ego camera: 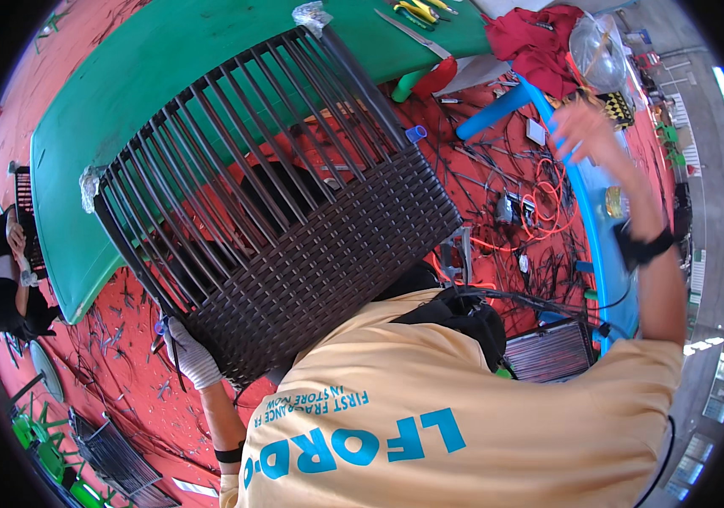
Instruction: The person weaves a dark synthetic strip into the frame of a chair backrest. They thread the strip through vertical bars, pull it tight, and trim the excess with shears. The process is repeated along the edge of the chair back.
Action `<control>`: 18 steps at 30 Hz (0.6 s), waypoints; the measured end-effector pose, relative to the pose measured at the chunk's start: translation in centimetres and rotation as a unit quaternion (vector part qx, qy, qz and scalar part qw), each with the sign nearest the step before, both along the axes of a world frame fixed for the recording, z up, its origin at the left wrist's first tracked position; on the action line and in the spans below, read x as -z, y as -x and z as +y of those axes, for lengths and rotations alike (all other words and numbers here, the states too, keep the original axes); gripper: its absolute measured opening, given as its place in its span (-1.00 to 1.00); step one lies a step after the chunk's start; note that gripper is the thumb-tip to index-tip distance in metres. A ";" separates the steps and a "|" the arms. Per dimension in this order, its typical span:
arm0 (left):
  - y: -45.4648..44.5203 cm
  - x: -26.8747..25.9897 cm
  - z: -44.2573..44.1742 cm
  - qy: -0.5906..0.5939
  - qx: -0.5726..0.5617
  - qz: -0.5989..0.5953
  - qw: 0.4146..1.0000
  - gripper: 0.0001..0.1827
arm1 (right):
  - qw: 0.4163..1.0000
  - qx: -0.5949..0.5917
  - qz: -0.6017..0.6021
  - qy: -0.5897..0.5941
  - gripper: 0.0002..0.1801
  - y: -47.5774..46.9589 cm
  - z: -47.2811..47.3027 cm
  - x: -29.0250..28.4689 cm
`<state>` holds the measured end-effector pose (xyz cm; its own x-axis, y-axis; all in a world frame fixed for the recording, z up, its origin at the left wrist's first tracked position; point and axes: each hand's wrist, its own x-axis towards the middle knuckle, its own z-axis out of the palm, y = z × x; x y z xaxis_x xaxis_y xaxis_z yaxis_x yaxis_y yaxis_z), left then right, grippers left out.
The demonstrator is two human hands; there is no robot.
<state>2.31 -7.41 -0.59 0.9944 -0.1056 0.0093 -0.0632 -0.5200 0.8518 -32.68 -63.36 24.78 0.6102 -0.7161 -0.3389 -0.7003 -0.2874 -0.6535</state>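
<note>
A dark brown woven rattan frame [330,254], possibly a chair part, leans across my lap. Bare slats span its far half and tight basket weave covers the near half. My left hand [194,355], in a white knit glove, grips its lower left edge, where a loose strand hangs. Clear plastic wraps the far corners [312,18]. My bare right hand [584,133] is raised, blurred by motion, over the blue table [584,209], away from the frame. Its fingers look spread, with nothing visible in them.
A green table [120,114] holds scissors [413,35] and yellow-handled pliers [422,11]. Red cloth [533,44] and a clear plastic bag [597,57] lie at the blue table's far end. Strand scraps and an orange cord [546,203] litter the red floor. Another person [6,286] works at left.
</note>
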 end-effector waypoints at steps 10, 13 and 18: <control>-0.3 0.3 0.0 0.000 0.011 0.003 1.000 -0.54 | 0.962 -0.142 0.170 -0.159 -0.46 -0.6 20.3 10.0; 0.1 0.7 0.1 -0.001 0.005 0.028 1.000 -0.55 | 0.954 -0.159 0.196 -0.162 -0.55 -1.2 21.0 11.7; 1.0 1.3 0.0 0.037 -0.008 0.026 0.999 -0.59 | 0.945 -0.100 0.246 -0.191 -0.68 1.1 19.4 13.3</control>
<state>1.31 -7.43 -1.91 0.9953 -0.0908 -0.0345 -0.0107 -0.4561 0.8899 -33.82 -43.93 11.43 0.4213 -0.3710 -0.8276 -0.9031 -0.2555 -0.3452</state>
